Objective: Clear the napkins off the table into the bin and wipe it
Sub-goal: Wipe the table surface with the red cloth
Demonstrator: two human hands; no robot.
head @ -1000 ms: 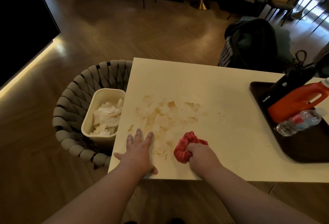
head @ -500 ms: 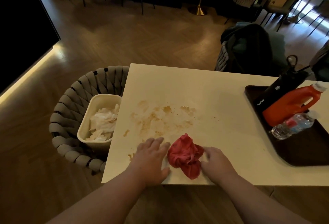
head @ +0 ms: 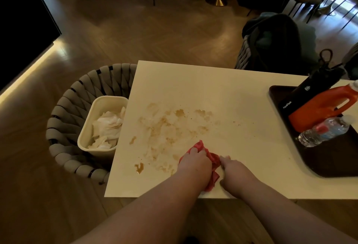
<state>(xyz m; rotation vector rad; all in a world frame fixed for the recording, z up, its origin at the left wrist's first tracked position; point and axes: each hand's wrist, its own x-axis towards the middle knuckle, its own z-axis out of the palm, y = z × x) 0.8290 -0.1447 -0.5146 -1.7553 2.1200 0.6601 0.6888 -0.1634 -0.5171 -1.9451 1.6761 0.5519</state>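
A red cloth (head: 212, 162) lies crumpled near the front edge of the cream table (head: 222, 92). My left hand (head: 195, 164) covers its left part with fingers curled over the fabric. My right hand (head: 235, 172) pinches the cloth's right edge. Brown smears (head: 170, 125) spread over the table's left half, and a wet brown spot (head: 139, 167) sits near the front left. A cream bin (head: 91, 127) with crumpled white napkins (head: 108, 127) stands on the woven chair (head: 64, 112) left of the table.
A dark tray (head: 329, 158) at the table's right end holds an orange jug (head: 321, 108), a black flask (head: 310, 90) and a lying water bottle (head: 323, 131). A chair draped with dark clothing (head: 271, 42) stands behind the table.
My left hand has moved right from the bare tabletop onto the red cloth. My right hand has shifted from on top of the cloth to its right edge.
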